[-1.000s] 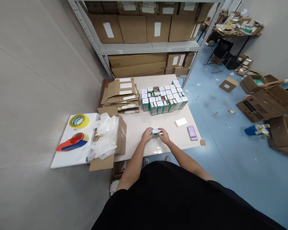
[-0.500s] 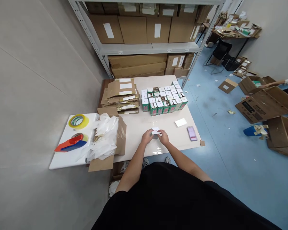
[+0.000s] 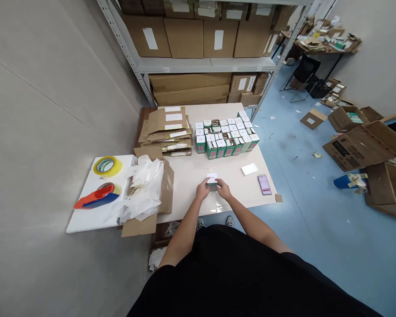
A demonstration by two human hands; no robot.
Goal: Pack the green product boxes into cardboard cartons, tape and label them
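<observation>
A small green box with a white top (image 3: 212, 182) is held between both my hands just above the near part of the white table (image 3: 191, 171). My left hand (image 3: 202, 190) grips its left side and my right hand (image 3: 223, 189) grips its right side, fingers curled round it. Farther back on the table stands a block of several like green boxes with white tops (image 3: 226, 135). A white card (image 3: 249, 169) and a small purple-patterned stack (image 3: 264, 183) lie to the right of my hands.
A pile of brown envelopes (image 3: 167, 130) lies at the back left. An open carton with clear bags (image 3: 147, 187), a yellow tape roll (image 3: 107, 166) and a red-blue tape dispenser (image 3: 94, 199) sit left. Shelves with cartons (image 3: 185, 39) stand behind; open cartons (image 3: 363, 143) litter the blue floor.
The box's white top flap has gone from lying flat to standing a little higher between my hands. My hands stay at the same spot on the table.
</observation>
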